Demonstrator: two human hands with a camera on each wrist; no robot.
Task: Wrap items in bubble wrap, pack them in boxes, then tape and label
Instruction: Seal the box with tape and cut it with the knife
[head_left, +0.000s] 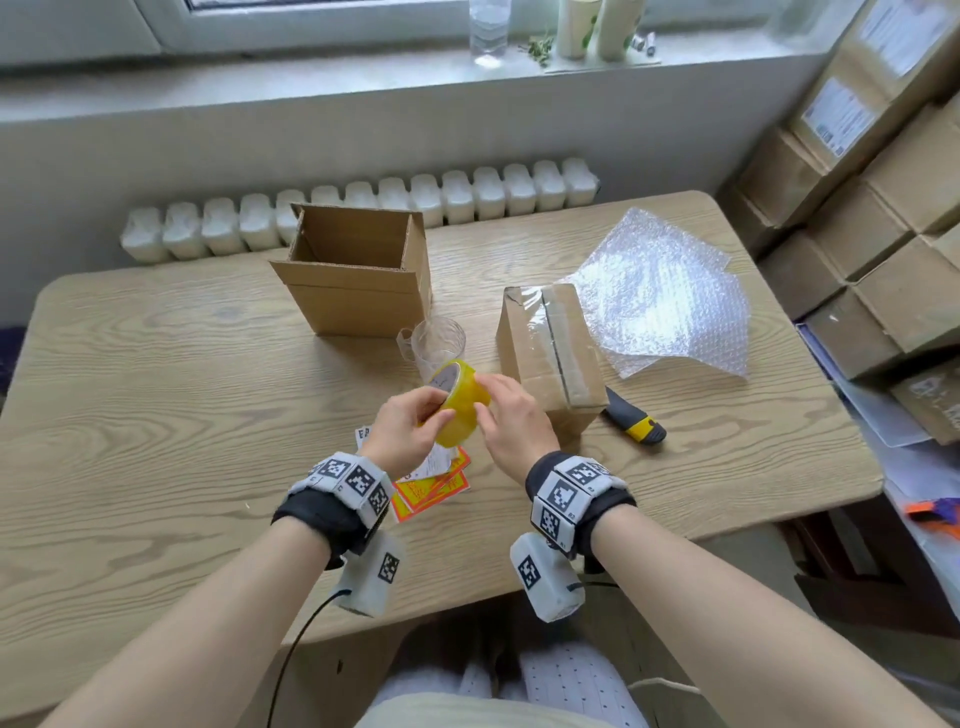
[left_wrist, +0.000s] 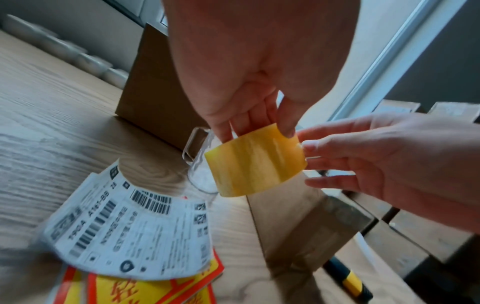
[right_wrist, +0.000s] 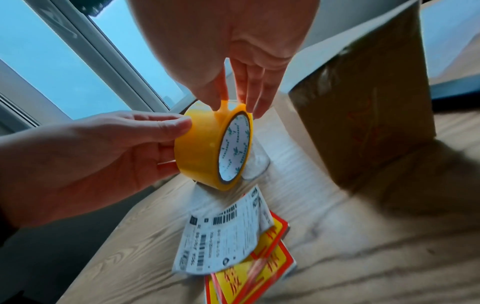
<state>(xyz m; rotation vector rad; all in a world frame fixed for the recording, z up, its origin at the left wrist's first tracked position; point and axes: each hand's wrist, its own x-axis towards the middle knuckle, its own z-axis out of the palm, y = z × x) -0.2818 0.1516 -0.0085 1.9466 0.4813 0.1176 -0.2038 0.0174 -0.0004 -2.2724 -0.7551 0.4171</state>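
A yellow tape roll is held above the wooden table, in front of me. My left hand grips its outer band from the left. My right hand pinches the top edge of the roll with thumb and fingertips. A taped-shut cardboard box stands just right of my hands. An open empty box stands behind. A clear glass cup sits between them, partly hidden by the roll. A bubble wrap sheet lies at the back right.
Shipping labels and red-yellow stickers lie under my left wrist. A yellow-grey utility knife rests right of the taped box. Stacked cardboard boxes fill the right side beyond the table edge. A radiator runs behind.
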